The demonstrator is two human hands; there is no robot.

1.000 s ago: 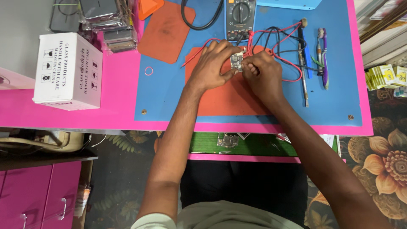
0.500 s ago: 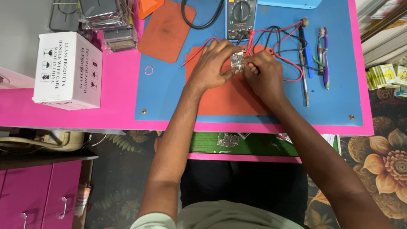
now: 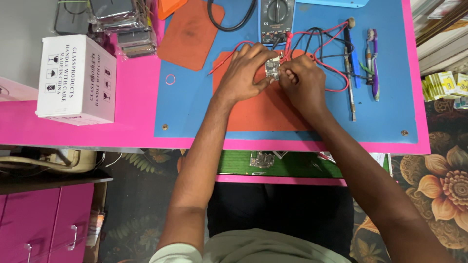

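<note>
My left hand (image 3: 246, 73) and my right hand (image 3: 303, 83) meet over an orange mat (image 3: 258, 109) on a blue work surface (image 3: 190, 107). Between their fingertips sits a small pale circuit board (image 3: 272, 69), which both hands pinch. Red and black test leads (image 3: 321, 46) run from the board area up to a dark multimeter (image 3: 277, 19) just behind the hands. Most of the board is hidden by my fingers.
A white cardboard box (image 3: 77, 80) stands at the left on the pink table (image 3: 131, 131). A second orange mat (image 3: 189, 35), a rubber band (image 3: 170, 79), stacked bagged parts (image 3: 127, 24), and tools including a screwdriver (image 3: 350, 73) and purple toothbrush (image 3: 374, 63) lie around. A pink drawer unit (image 3: 44, 224) sits below left.
</note>
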